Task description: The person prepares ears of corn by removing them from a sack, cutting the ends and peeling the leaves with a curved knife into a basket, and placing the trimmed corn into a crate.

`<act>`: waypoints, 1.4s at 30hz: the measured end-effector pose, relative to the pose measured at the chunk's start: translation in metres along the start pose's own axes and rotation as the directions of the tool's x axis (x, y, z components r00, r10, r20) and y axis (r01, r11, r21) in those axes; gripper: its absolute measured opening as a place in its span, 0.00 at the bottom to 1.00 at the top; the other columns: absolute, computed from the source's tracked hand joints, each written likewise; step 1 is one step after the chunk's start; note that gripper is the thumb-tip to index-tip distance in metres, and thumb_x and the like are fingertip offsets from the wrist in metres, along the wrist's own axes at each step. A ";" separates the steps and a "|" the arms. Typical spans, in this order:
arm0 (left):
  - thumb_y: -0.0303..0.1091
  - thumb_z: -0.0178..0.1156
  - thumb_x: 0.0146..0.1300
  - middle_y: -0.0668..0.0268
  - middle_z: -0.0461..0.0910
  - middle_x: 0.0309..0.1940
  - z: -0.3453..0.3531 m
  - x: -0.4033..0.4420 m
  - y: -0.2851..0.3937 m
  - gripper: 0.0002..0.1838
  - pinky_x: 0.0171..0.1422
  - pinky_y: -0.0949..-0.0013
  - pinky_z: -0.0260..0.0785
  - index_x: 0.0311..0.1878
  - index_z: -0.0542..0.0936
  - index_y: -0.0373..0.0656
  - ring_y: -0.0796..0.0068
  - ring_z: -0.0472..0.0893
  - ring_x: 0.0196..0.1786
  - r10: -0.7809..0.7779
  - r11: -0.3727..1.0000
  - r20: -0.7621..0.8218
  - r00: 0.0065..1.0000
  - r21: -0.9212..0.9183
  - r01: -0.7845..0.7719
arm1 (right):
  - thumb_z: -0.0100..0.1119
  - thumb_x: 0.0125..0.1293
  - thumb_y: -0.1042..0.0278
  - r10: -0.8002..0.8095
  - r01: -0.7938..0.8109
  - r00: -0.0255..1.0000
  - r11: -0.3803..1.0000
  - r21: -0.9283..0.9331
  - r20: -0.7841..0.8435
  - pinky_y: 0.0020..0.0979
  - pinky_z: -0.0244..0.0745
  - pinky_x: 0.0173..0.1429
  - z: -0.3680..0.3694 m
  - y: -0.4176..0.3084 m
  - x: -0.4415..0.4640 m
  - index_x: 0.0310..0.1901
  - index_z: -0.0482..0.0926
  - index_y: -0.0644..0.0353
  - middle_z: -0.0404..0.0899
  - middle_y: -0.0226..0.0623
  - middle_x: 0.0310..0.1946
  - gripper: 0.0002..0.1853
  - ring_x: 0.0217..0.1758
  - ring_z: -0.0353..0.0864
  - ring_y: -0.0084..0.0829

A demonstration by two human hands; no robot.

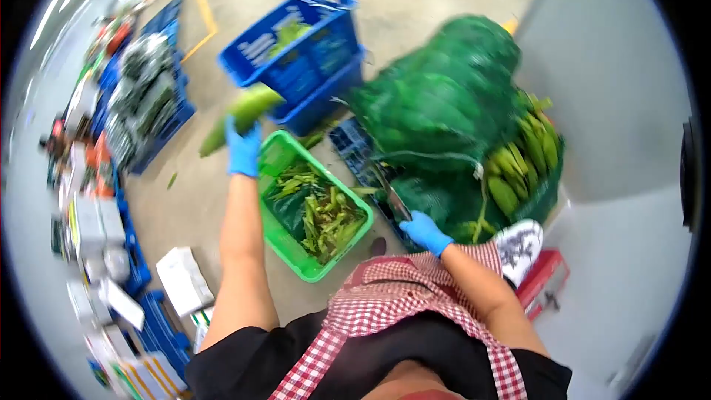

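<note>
My left hand (244, 150), in a blue glove, is closed around an ear of corn in its green husk (252, 104), slightly blurred, held out left of the green crate. My right hand (427, 233), also blue-gloved, grips a knife (395, 196) with its blade pointing up and away from me. Between the hands on the floor stands the green crate (360, 241), holding cut green stalks and husk pieces. Beyond it are stacked blue crates (315, 59); some green ears show in the top one. More green ears (522, 163) lie in an opened green mesh bag at right.
A full green mesh sack (452, 89) rests beside the opened bag, near a blue pallet (352, 144). A grey wall (615, 89) bounds the right side, with a red box (544, 281) at its foot. Goods on blue pallets (159, 330) and a white box (183, 281) line the left.
</note>
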State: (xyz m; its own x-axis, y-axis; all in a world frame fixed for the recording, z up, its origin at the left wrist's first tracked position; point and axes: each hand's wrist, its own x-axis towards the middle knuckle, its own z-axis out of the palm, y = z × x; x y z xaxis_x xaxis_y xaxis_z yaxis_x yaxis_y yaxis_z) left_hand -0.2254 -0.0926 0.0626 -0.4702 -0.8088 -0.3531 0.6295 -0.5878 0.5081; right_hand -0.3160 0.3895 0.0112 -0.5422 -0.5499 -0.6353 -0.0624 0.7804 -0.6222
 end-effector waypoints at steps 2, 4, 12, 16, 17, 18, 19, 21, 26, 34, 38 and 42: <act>0.41 0.54 0.63 0.55 0.75 0.50 0.076 0.014 -0.017 0.21 0.64 0.60 0.65 0.54 0.72 0.38 0.62 0.73 0.55 0.065 0.953 0.126 0.990 0.288 -0.099 | 0.54 0.54 0.55 0.019 -0.012 0.999 0.990 0.138 -0.045 0.42 0.73 0.39 -0.014 0.026 -0.013 0.39 0.75 0.70 0.78 0.55 0.31 0.22 0.35 0.79 0.49; 0.38 0.50 0.66 0.53 0.75 0.48 0.133 -0.018 -0.058 0.19 0.65 0.62 0.65 0.54 0.71 0.36 0.64 0.73 0.56 -0.062 0.882 0.286 0.956 0.463 -0.081 | 0.54 0.55 0.56 0.131 -0.136 0.991 0.944 0.301 0.040 0.41 0.73 0.37 -0.052 0.016 -0.058 0.38 0.75 0.67 0.78 0.53 0.29 0.20 0.32 0.79 0.49; 0.35 0.60 0.59 0.54 0.79 0.47 0.211 -0.237 -0.313 0.23 0.56 0.67 0.70 0.55 0.74 0.31 0.65 0.79 0.50 -0.860 -0.025 -0.086 -0.502 0.992 -0.127 | 0.58 0.61 0.66 0.385 0.355 0.545 0.699 0.620 -0.745 0.26 0.65 0.22 -0.168 0.110 -0.116 0.33 0.72 0.61 0.72 0.29 0.19 0.08 0.18 0.68 0.19; 0.42 0.60 0.60 0.60 0.79 0.49 0.155 -0.281 -0.508 0.24 0.56 0.68 0.69 0.55 0.75 0.37 0.68 0.77 0.52 -0.964 0.114 0.020 -0.265 0.933 -0.342 | 0.55 0.62 0.68 0.620 0.583 0.476 0.309 0.751 -0.624 0.24 0.64 0.16 -0.240 0.188 -0.111 0.32 0.68 0.58 0.69 0.29 0.17 0.07 0.13 0.68 0.21; 0.43 0.62 0.57 0.57 0.78 0.49 0.134 -0.277 -0.561 0.25 0.57 0.66 0.68 0.54 0.75 0.37 0.63 0.77 0.52 -0.989 0.139 0.098 -0.110 0.870 -0.473 | 0.54 0.62 0.69 0.667 0.584 0.461 0.269 0.766 -0.586 0.26 0.65 0.16 -0.246 0.208 -0.103 0.33 0.68 0.58 0.70 0.30 0.17 0.06 0.13 0.68 0.22; 0.44 0.63 0.55 0.53 0.78 0.50 0.116 -0.270 -0.615 0.26 0.58 0.64 0.68 0.53 0.76 0.37 0.59 0.77 0.53 -0.978 0.141 0.205 0.039 0.786 -0.602 | 0.54 0.62 0.69 0.704 0.591 0.446 0.232 0.773 -0.552 0.27 0.66 0.16 -0.251 0.230 -0.095 0.34 0.67 0.58 0.70 0.31 0.18 0.06 0.13 0.68 0.24; 0.44 0.63 0.53 0.50 0.76 0.51 0.098 -0.259 -0.671 0.28 0.59 0.61 0.66 0.54 0.75 0.37 0.55 0.76 0.54 -0.967 0.097 0.217 0.132 0.793 -0.601 | 0.54 0.61 0.68 0.741 0.612 0.482 0.098 0.785 -0.468 0.27 0.66 0.17 -0.259 0.237 -0.092 0.32 0.68 0.58 0.70 0.31 0.17 0.06 0.13 0.68 0.25; 0.43 0.63 0.50 0.47 0.72 0.55 0.106 -0.250 -0.750 0.32 0.62 0.58 0.64 0.58 0.71 0.37 0.50 0.71 0.58 -0.926 0.032 0.303 0.223 0.653 -0.757 | 0.55 0.60 0.67 0.742 0.581 0.598 -0.140 0.802 -0.303 0.29 0.66 0.19 -0.261 0.243 -0.088 0.32 0.69 0.57 0.70 0.31 0.18 0.06 0.14 0.68 0.26; 0.42 0.64 0.48 0.54 0.58 0.66 0.169 -0.211 -0.906 0.41 0.69 0.54 0.55 0.66 0.60 0.44 0.51 0.56 0.69 -0.851 -0.117 0.519 0.078 -0.042 -0.992 | 0.57 0.59 0.66 0.640 0.337 0.766 -0.323 0.885 -0.059 0.30 0.66 0.21 -0.267 0.227 -0.097 0.33 0.69 0.57 0.70 0.31 0.19 0.07 0.17 0.69 0.26; 0.41 0.67 0.51 0.61 0.67 0.54 0.180 -0.200 -0.993 0.42 0.56 0.57 0.64 0.69 0.57 0.54 0.60 0.68 0.56 -0.876 -0.449 0.400 0.268 -0.479 -0.754 | 0.55 0.60 0.68 0.613 0.282 0.782 -0.511 0.812 0.114 0.27 0.63 0.22 -0.271 0.252 -0.124 0.38 0.70 0.58 0.69 0.30 0.19 0.07 0.17 0.67 0.24; 0.39 0.67 0.49 0.60 0.71 0.47 0.139 -0.226 -0.941 0.26 0.51 0.59 0.65 0.51 0.70 0.49 0.62 0.71 0.50 -0.806 -0.439 0.531 0.261 -0.241 -0.866 | 0.53 0.61 0.68 0.630 0.277 0.768 -0.489 0.827 0.115 0.27 0.63 0.22 -0.260 0.255 -0.128 0.37 0.70 0.58 0.69 0.29 0.19 0.06 0.17 0.67 0.23; 0.48 0.74 0.31 0.51 0.77 0.45 0.132 -0.252 -0.850 0.42 0.51 0.58 0.72 0.52 0.69 0.41 0.57 0.77 0.49 -0.902 -0.297 0.256 0.348 0.218 -0.930 | 0.51 0.62 0.65 0.601 0.241 0.796 -0.424 0.873 0.072 0.27 0.64 0.24 -0.244 0.244 -0.120 0.36 0.71 0.57 0.69 0.28 0.19 0.06 0.19 0.67 0.22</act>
State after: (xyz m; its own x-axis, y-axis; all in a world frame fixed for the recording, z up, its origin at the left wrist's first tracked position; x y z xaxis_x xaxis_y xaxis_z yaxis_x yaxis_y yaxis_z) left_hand -0.7241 0.6133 -0.1767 -0.8898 0.2531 -0.3797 0.1157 0.9300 0.3489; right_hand -0.4705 0.7179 0.0470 -0.4090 0.0098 -0.9125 0.6272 -0.7233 -0.2889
